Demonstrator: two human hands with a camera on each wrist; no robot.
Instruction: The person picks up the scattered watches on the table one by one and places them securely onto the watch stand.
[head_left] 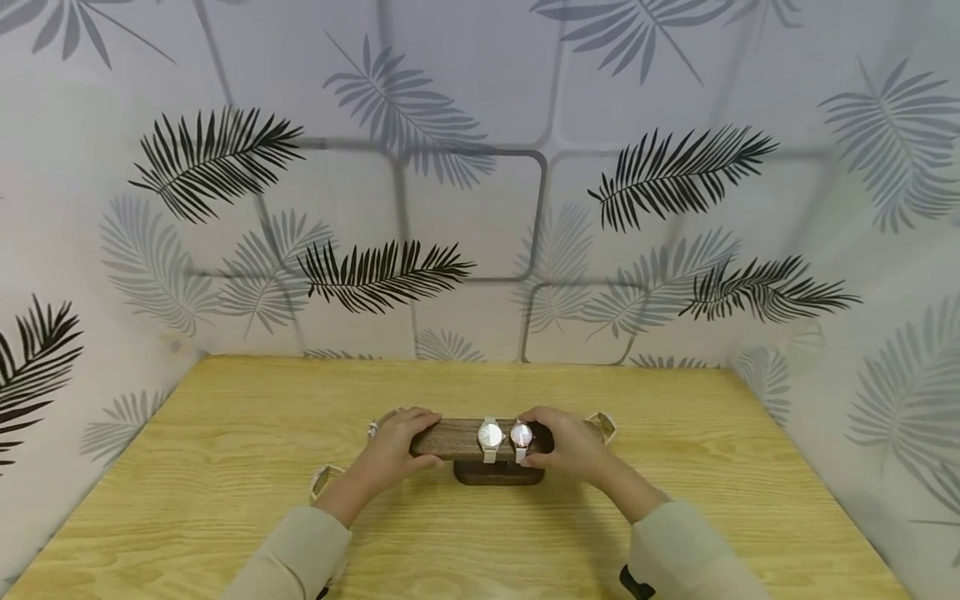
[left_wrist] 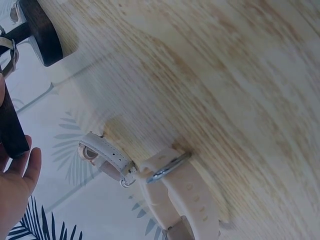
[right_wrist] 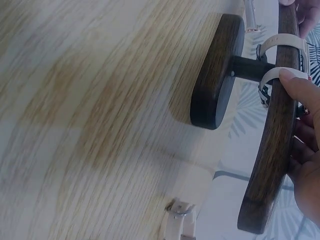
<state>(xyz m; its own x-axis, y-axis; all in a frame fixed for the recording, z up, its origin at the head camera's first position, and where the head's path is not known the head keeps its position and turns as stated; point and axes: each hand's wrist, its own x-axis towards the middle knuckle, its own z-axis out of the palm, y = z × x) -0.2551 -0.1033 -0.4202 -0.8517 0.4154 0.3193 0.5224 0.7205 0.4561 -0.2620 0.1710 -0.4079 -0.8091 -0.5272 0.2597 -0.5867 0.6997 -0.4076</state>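
A dark wooden T-bar watch stand (head_left: 442, 439) stands on the table, its oval base (right_wrist: 215, 75) flat on the wood. Two pale-strapped wristwatches circle its bar: a larger one (head_left: 490, 435) near the middle and a smaller one (head_left: 521, 435) just right of it. My left hand (head_left: 390, 450) grips the bar's left end, thumb in front and fingers behind. At the smaller watch, my right hand (head_left: 573, 446) has its thumb pressed on the white strap (right_wrist: 271, 75) against the bar. Its other fingers reach behind the bar, partly hidden.
On the table (head_left: 480, 550) lie more watches: a pink-beige one (left_wrist: 192, 192) by my left forearm, a white-strapped one (left_wrist: 107, 157) beyond my left hand, and a pale one (head_left: 602, 425) past my right hand. A leaf-patterned wall covering (head_left: 480, 208) rises behind the table.
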